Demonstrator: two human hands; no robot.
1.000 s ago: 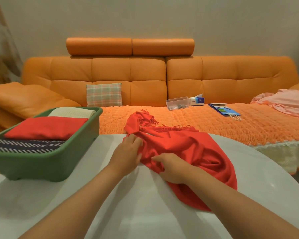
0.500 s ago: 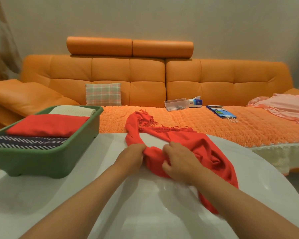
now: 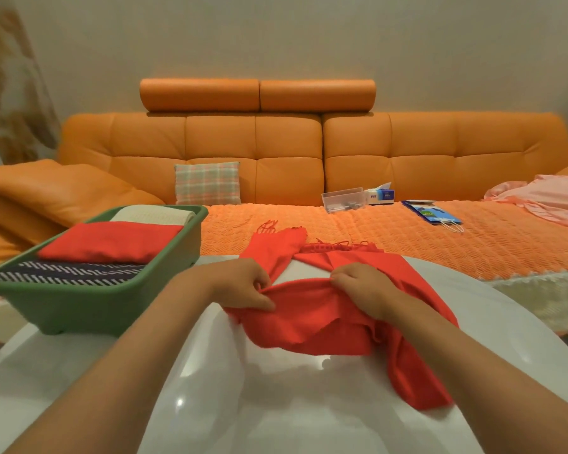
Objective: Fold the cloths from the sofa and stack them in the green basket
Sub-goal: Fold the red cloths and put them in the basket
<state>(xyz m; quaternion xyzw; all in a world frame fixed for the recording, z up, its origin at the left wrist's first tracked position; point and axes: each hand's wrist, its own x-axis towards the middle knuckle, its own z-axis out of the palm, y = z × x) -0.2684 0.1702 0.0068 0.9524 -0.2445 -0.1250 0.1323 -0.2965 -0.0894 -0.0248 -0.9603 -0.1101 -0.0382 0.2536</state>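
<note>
A red fringed scarf lies crumpled on the white round table, its tasselled end trailing toward the sofa. My left hand pinches one edge of it and my right hand grips the same edge a little to the right, so the cloth is lifted and stretched between them. The green basket stands on the table's left side and holds a folded red cloth, a dark striped cloth and a cream cloth.
Behind the table runs the orange sofa with a plaid cushion, a clear box, a tissue pack and a blue packet. A pink cloth lies on the sofa's right end.
Both hands have moved apart along the scarf's edge and raised it, spreading the cloth between them. The bunched part has opened out toward me.
</note>
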